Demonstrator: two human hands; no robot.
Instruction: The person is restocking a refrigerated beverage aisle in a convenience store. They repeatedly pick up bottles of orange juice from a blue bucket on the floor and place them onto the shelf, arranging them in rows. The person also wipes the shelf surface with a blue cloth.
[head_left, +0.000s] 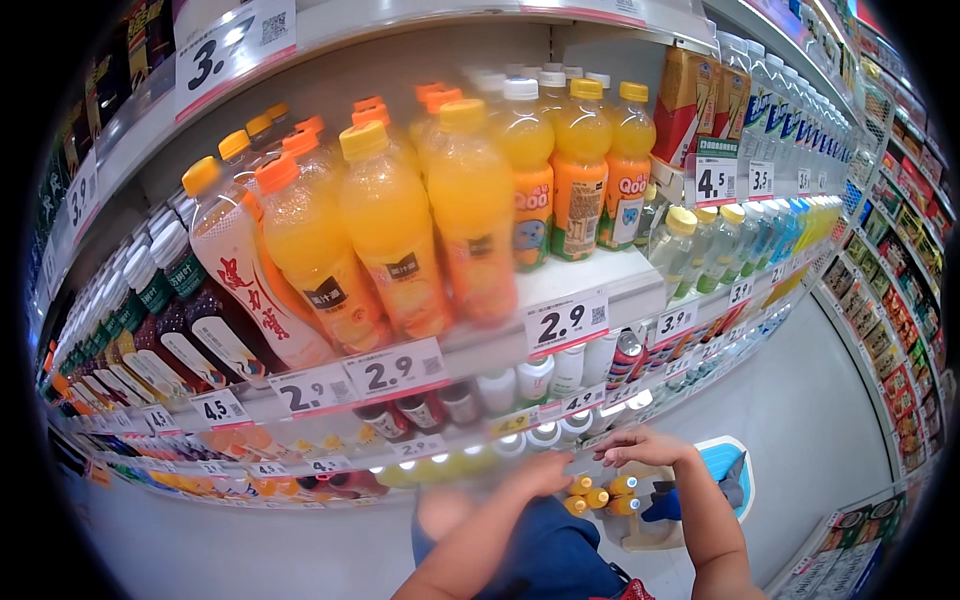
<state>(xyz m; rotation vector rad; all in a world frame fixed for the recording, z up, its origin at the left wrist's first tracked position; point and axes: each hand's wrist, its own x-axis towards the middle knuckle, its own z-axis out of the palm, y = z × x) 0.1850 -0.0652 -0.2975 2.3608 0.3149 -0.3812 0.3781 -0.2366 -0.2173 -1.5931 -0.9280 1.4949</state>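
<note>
My left hand (546, 472) is low before me, close to the lower shelf edge and blurred; whether it holds anything is unclear. Right of it, my right hand (646, 448) hovers with bent fingers, nothing visible in it, near the lower price tags. Beneath both hands, several orange drink bottles with yellow, orange and white caps (597, 498) stand on or beside a beige stool-like thing (651, 538). On the shelf ahead stand large orange juice bottles (397, 247), Qoo bottles (579, 187) and a pink-white bottle with a yellow cap (251, 277).
Dark drink bottles (196, 315) fill the shelf at left. At right are cartons (684, 105) and clear bottles (772, 112). A blue and white tub-like thing (731, 469) with dark cloth lies on the floor. Another stocked shelf (877, 337) lines the aisle's right side.
</note>
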